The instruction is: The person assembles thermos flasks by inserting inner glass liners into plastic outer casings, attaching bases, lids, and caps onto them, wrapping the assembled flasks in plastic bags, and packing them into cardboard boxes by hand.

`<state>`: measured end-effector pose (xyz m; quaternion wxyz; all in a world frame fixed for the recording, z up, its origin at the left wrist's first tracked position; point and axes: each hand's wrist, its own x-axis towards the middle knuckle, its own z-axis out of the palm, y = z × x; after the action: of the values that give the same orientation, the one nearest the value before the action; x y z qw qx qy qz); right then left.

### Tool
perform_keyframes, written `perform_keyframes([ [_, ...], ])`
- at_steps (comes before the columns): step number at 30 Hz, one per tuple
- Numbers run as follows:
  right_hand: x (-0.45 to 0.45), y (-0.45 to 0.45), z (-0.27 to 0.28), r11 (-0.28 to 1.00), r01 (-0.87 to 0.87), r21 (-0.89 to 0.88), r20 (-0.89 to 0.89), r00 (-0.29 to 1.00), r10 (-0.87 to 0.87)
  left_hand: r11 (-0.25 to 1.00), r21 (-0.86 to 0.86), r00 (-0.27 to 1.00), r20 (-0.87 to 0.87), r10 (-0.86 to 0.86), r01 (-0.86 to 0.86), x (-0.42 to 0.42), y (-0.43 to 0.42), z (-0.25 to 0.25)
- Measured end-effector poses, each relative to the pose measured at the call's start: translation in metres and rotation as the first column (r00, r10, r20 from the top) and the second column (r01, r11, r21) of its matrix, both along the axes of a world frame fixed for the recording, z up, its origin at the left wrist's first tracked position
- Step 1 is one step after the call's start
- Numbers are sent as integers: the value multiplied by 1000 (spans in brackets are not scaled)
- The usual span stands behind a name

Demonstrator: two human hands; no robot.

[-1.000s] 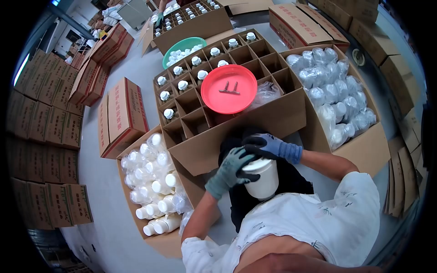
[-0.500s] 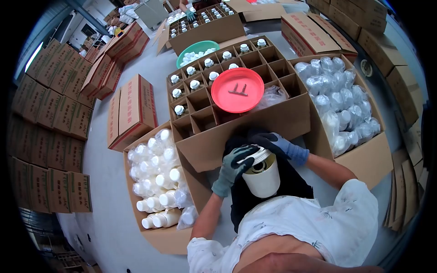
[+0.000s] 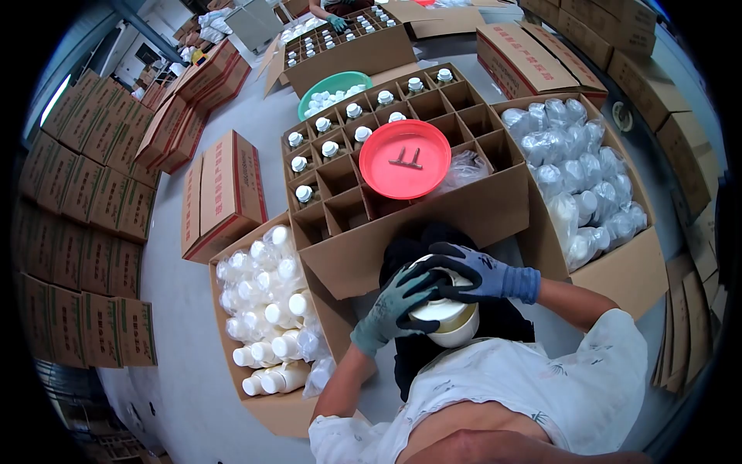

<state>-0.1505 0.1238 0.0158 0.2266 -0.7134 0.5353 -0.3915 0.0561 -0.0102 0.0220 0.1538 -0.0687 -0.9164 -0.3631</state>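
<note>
Over my lap is a white, round plastic tub (image 3: 457,335) with a white lid (image 3: 440,311) at its top, slightly tilted. My left hand (image 3: 399,306), in a grey-green glove with dark fingers, is closed round the lid's left side. My right hand (image 3: 481,275), in a grey-blue glove, curls over the lid from the other side. Fingers cover much of the lid, so I cannot tell how firmly it sits. Just beyond stands a divided carton (image 3: 417,232) with several white-capped bottles in its cells. A red round tray (image 3: 386,174) with small brown pieces rests on it.
An open carton of white bottles (image 3: 278,344) stands to the left, and one of plastic-wrapped bottles (image 3: 587,174) to the right. A green basin (image 3: 363,78) holds white caps. Farther off, another person's gloved hand (image 3: 337,22) is over a second divided carton (image 3: 352,58).
The lid has come down over the tub, hiding the inside that showed before. Both hands have moved slightly down, and my right hand reaches farther over the lid.
</note>
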Motion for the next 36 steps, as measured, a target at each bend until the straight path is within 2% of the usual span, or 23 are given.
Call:
perform_keyframes([
  [2, 4, 7, 9, 1000, -8, 14, -46, 999, 9, 996, -84, 1000, 20, -12, 14, 9, 5, 0],
  [3, 6, 10, 10, 1000, -16, 18, -60, 998, 18, 999, -40, 998, -63, -11, 8, 13, 10, -5],
  [5, 10, 14, 13, 998, -44, 36, -26, 999, 45, 998, -54, 996, -86, -21, 17, 19, 15, -2],
  [8, 17, 23, 13, 997, -73, 24, 16, 997, 73, 994, -113, 1000, -21, -8, 5, 31, 22, 0],
  [11, 30, 33, 7, 1000, 8, 6, 143, 990, -9, 990, -142, 1000, -16, 20, -22, 37, 29, -11],
  [13, 26, 26, -19, 997, 72, -16, 258, 964, -65, 987, -134, 996, -34, 82, -86, 38, 33, -26],
  [14, 26, 20, -37, 994, 105, -22, 316, 944, -92, 991, -60, 993, -25, 116, -118, 31, 28, -29],
  [15, 16, 5, -53, 977, 126, -171, 241, 967, -82, 989, -36, 988, -52, 142, -144, 20, 19, -32],
  [17, 0, -29, -86, 981, 171, 97, 573, 796, -195, 952, 189, 958, -110, 264, -241, -9, -7, -52],
  [19, -18, -49, -92, 948, 216, 233, 357, 888, -290, 930, 302, 968, -68, 240, -209, -29, -34, -57],
  [20, -24, -52, -91, 931, 111, 348, 546, 783, -298, 930, 291, 967, -51, 251, -226, -33, -37, -54],
  [22, -31, -50, -109, 988, 62, 141, 436, 892, -118, 926, 306, 968, -49, 246, -220, -27, -30, -56],
  [23, -30, -52, -96, 999, 22, 34, 358, 933, -32, 926, 311, 969, -52, 243, -215, -23, -27, -59],
  [24, -33, -45, -81, 988, 23, 150, 302, 951, -68, 939, 270, 966, -89, 243, -211, -20, -23, -65],
  [25, -34, -48, -55, 954, -50, 295, 236, 971, -22, 940, 281, 969, -97, 229, -194, -19, -19, -63],
  [27, -37, -60, -13, 799, -162, 579, 138, 985, 100, 937, 249, 957, -94, 275, -245, -17, -13, -65],
  [28, -20, -62, 4, 826, -52, 561, 159, 986, -46, 938, 225, 958, -57, 281, -262, -15, -7, -61],
  [30, -20, -72, -58, 903, -229, 363, 80, 973, 215, 943, 166, 957, 0, 291, -287, -14, 4, -39],
  [31, -21, -77, -79, 909, -325, 261, 15, 943, 333, 938, 68, 936, -76, 344, -339, -10, 22, -34],
  [32, -22, -72, -59, 915, -338, 219, -114, 923, 368, 925, -32, 926, -29, 377, -378, -11, 41, -16],
  [33, -20, -67, -70, 878, -468, 99, 53, 883, 466, 904, -133, 911, 17, 412, -406, -13, 53, -3],
  [35, -26, -51, -46, 868, -438, 233, 98, 899, 427, 934, -99, 939, -7, 345, -344, -10, 53, -3],
  [36, -30, -40, -47, 915, -352, 199, 73, 936, 344, 946, -83, 950, -26, 312, -313, -11, 52, -3],
])
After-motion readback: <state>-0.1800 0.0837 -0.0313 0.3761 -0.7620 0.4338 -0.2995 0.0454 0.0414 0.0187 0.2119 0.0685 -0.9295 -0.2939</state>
